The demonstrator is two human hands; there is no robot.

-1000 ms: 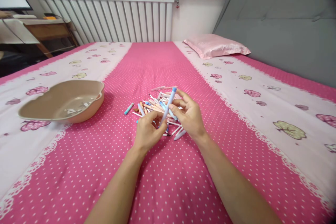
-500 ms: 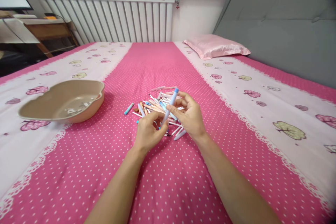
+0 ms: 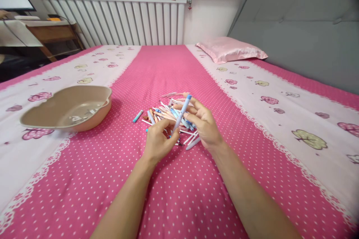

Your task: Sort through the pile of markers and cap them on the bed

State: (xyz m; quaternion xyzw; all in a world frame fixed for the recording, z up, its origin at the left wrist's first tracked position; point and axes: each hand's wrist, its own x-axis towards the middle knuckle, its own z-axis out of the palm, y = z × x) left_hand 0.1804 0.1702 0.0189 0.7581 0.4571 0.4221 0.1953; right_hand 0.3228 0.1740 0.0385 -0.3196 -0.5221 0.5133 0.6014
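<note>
While the left hand (image 3: 161, 138) pinches the pen (image 3: 183, 110) low, the right hand (image 3: 206, 123), thumb and fingers parted, stands beside it, contact unclear.

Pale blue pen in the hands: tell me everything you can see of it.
The pale blue pen is a slim, straight stick, plastic by its look, with a darker blue top end and a small dark mark partway along. It slants above the pile of pens and sticks, top end leaning to the right. The left hand pinches and hides its lower end. The right hand is spread around the upper part; whether its fingers touch it is unclear.
</note>
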